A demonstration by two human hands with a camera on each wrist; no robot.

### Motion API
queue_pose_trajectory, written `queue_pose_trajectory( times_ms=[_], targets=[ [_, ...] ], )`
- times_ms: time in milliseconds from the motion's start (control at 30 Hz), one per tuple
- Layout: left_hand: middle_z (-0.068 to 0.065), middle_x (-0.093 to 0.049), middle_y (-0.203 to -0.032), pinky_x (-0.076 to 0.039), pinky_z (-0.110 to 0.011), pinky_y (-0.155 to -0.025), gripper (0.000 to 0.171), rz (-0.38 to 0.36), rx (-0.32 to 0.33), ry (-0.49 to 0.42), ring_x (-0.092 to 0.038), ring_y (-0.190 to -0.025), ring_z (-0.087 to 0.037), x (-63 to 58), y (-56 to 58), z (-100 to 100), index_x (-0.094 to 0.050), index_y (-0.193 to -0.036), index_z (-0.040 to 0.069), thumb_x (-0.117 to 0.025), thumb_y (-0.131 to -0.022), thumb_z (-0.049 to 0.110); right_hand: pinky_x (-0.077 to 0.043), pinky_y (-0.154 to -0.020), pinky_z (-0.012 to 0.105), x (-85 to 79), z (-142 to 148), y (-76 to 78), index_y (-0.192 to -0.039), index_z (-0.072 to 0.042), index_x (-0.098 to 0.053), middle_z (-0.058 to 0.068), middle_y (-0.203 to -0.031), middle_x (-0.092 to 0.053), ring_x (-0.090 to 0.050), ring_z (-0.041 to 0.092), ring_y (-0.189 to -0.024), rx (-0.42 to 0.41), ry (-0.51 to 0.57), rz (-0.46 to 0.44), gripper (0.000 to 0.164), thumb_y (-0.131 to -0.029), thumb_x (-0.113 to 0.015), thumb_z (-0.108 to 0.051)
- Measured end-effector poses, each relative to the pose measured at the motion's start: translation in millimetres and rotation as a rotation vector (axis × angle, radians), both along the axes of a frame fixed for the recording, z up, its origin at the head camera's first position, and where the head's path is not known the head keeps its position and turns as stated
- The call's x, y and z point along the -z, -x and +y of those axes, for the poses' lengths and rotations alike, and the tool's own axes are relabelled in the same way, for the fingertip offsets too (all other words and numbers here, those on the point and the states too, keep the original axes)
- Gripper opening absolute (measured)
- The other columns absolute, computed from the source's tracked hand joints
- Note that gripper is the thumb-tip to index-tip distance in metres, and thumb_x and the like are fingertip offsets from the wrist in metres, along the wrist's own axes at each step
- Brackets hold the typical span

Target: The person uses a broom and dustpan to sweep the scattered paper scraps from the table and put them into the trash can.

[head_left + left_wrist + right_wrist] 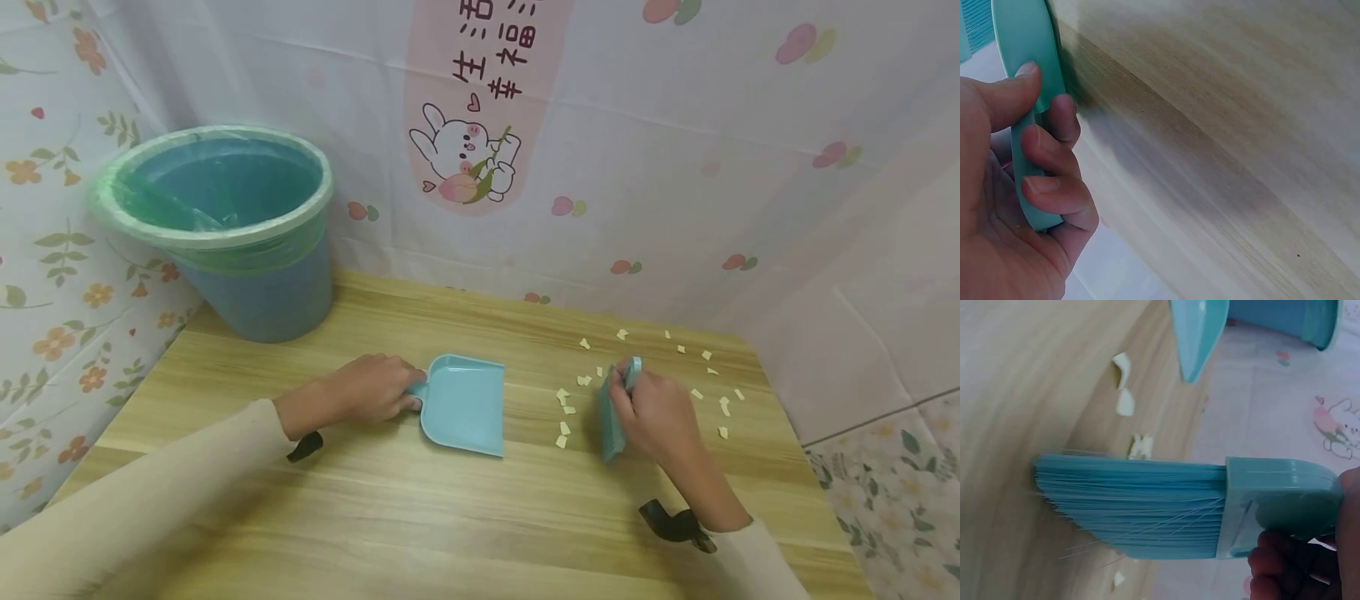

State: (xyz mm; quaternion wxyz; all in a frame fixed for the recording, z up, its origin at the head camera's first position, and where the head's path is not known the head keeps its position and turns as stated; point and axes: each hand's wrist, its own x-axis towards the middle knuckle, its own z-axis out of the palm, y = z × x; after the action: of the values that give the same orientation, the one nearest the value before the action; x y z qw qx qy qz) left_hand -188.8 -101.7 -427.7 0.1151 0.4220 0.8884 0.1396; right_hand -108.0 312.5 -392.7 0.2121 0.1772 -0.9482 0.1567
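Observation:
A light-blue dustpan [465, 406] lies on the table with its wide edge facing right. My left hand [382, 387] grips its handle; in the left wrist view the fingers curl round the handle [1030, 169]. To the right, my right hand [660, 412] holds a small blue hand brush [611, 421] by its grip. The brush's long bristles [1129, 506] point down at the tabletop in the right wrist view. Several torn scraps of pale yellow paper [562, 397] lie between the dustpan and the brush, and others [724, 407] are scattered on the brush's right side.
A blue bin [262, 292] lined with a green bag stands at the table's back left corner. The wood-grain table [375, 517] ends at a printed cloth backdrop [637, 167] behind. Another flowered cloth [67, 333] hangs along the left side.

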Motion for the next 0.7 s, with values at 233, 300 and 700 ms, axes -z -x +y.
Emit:
queue_pose_trajectory(
  times_ms=[233, 300, 700],
  targets=[
    [0.006, -0.058, -0.084, -0.046, -0.032, -0.065, 0.018, -0.007, 0.010, -0.008, -0.049, -0.070, -0.012, 1.4, 1.1, -2, -0.065, -0.098, 0.012, -0.073, -0.108, 0.025, -0.038, -0.050, 0.028, 5.3, 6, -0.7, -0.095, -0.010, -0.060, -0.011, -0.062, -0.047, -0.042, 0.004, -0.052, -0.039, 0.055, -0.049, 0.010, -0.104, -0.056, -0.006],
    [0.006, -0.061, -0.085, -0.049, -0.034, -0.068, 0.017, -0.006, 0.014, -0.007, -0.052, -0.072, -0.012, 2.2, 1.7, -2, -0.066, -0.099, 0.012, -0.073, -0.108, 0.025, -0.039, -0.050, 0.028, 4.5, 7, -1.1, -0.098, -0.010, -0.062, -0.012, -0.063, -0.049, -0.044, 0.003, -0.053, -0.047, 0.069, -0.073, 0.007, -0.102, -0.059, -0.006],
    [0.005, -0.061, -0.083, -0.050, -0.034, -0.069, 0.021, 0.006, 0.034, -0.035, -0.053, -0.072, -0.012, 4.9, 3.9, -6, -0.066, -0.107, 0.007, -0.073, -0.108, 0.027, -0.031, -0.048, 0.027, -1.7, 14, -3.6, -0.107, -0.009, -0.070, -0.017, -0.057, -0.042, -0.033, 0.001, -0.051, -0.025, 0.095, -0.185, 0.013, -0.099, -0.059, -0.007]
  ],
)
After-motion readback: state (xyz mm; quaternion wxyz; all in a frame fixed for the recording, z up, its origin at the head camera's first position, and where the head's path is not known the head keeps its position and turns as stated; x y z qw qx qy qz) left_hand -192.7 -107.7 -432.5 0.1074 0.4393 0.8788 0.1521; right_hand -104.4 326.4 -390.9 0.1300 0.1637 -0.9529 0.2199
